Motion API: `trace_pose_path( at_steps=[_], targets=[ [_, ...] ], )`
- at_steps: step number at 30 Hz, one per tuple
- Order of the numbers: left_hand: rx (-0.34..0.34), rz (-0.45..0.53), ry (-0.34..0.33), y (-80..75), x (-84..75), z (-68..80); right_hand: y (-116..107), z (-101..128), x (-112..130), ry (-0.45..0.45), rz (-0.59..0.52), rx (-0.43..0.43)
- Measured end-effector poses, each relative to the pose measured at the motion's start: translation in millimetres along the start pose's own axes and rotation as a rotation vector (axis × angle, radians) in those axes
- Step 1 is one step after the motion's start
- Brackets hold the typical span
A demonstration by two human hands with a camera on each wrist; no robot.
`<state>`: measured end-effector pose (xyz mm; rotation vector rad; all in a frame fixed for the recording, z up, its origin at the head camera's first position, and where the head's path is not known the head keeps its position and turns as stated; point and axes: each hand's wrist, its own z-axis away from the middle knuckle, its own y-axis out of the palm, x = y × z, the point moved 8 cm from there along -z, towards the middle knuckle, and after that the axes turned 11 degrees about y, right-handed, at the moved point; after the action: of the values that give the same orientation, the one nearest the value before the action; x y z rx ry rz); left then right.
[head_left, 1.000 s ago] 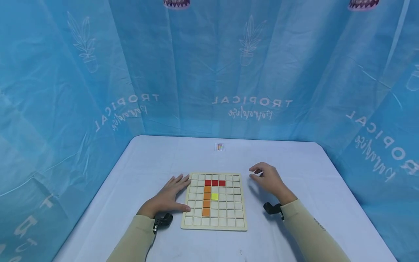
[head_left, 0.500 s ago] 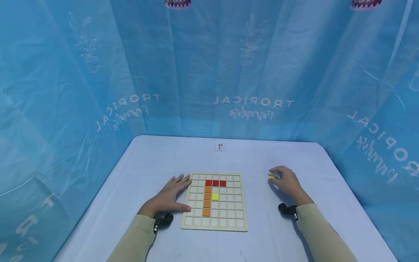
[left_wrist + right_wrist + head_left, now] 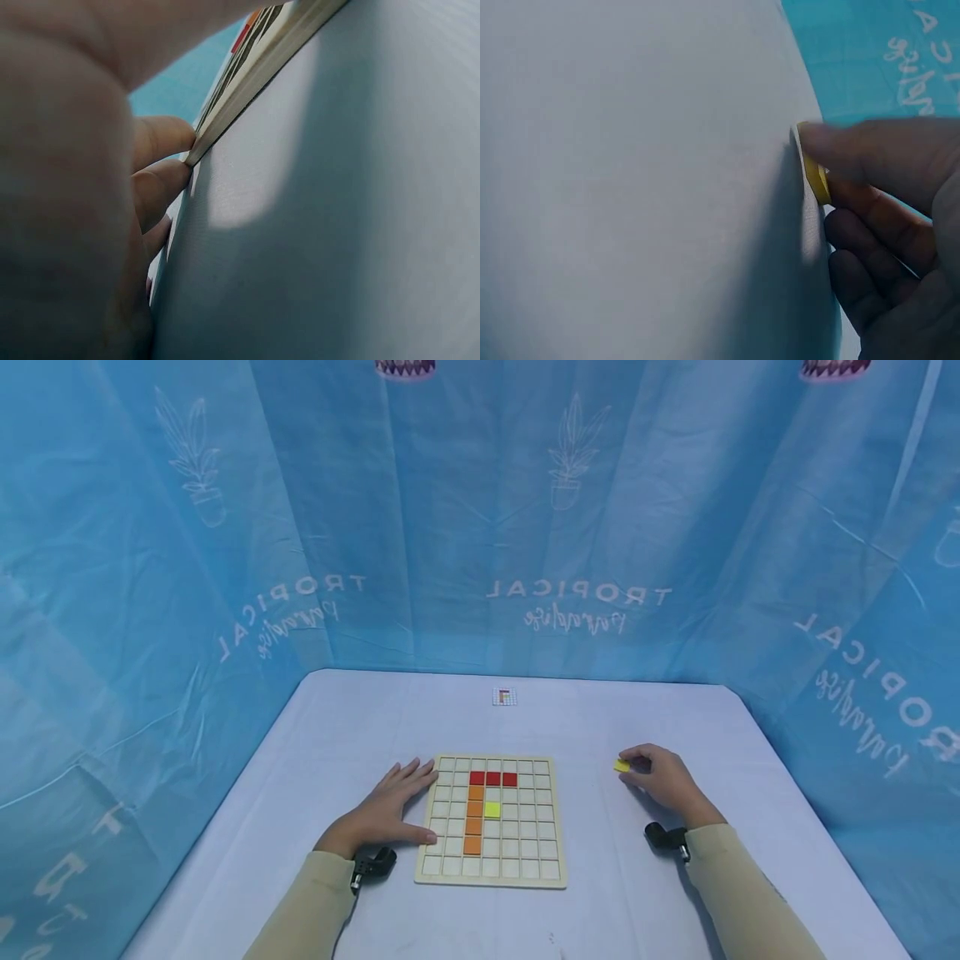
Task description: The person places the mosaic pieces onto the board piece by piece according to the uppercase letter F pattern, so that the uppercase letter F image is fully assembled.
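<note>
- Grid board (image 3: 491, 821): wooden, flat on the table (image 3: 337, 727) in front of me, most cells showing pale blanks.
- Red tiles (image 3: 492, 778): three in a row near the board's far edge.
- Orange tiles (image 3: 473, 819): a column running toward me from under the leftmost red tile.
- Yellow tile, seated (image 3: 492, 810): in the cell just right of the orange column.
- My left hand (image 3: 386, 811): fingers straight and spread, palm down on the table, fingertips (image 3: 161, 139) against the board's left edge; holding nothing, placed as a brace so the board stays put, by my reckoning.
- My right hand (image 3: 663, 779): well to the right of the board, fingers curled, pinching a loose yellow tile (image 3: 622, 765) at its edge, low over the cloth.
- Loose yellow tile, right wrist view: held between thumb and forefinger, just at the table surface; contact with it not determinable.
- Small pattern card (image 3: 504, 697): far side of the table, facing me.
</note>
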<state>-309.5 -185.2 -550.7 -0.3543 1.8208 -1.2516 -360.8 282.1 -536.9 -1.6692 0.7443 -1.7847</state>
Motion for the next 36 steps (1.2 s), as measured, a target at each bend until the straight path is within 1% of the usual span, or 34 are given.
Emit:
trace_pose_path(
  at_steps=[7,10,16,24,28,33,36],
  targets=[
    [-0.006,0.016,0.001,-1.4,-0.6,0.5,4,-12,12,-0.035,0.057,0.002],
    [-0.005,0.015,0.005,0.9,-0.4,0.2,7,-9,20,-0.042,0.075,0.007],
    [0.002,0.004,-0.005,2.1,0.7,-0.6,23,1,42,-0.073,0.079,0.022],
    [-0.004,0.002,-0.002,1.6,1.1,-2.5,46,14,86,-0.210,0.123,0.045],
    [-0.004,0.019,0.006,1.6,0.1,-2.0,58,22,106,-0.271,0.127,0.072],
    [-0.008,0.011,0.010,1.6,1.2,-1.4,73,32,128,-0.347,0.131,0.106],
    [-0.011,0.010,0.014,1.7,1.7,-1.5,85,38,138,-0.384,0.143,0.146]
  ],
)
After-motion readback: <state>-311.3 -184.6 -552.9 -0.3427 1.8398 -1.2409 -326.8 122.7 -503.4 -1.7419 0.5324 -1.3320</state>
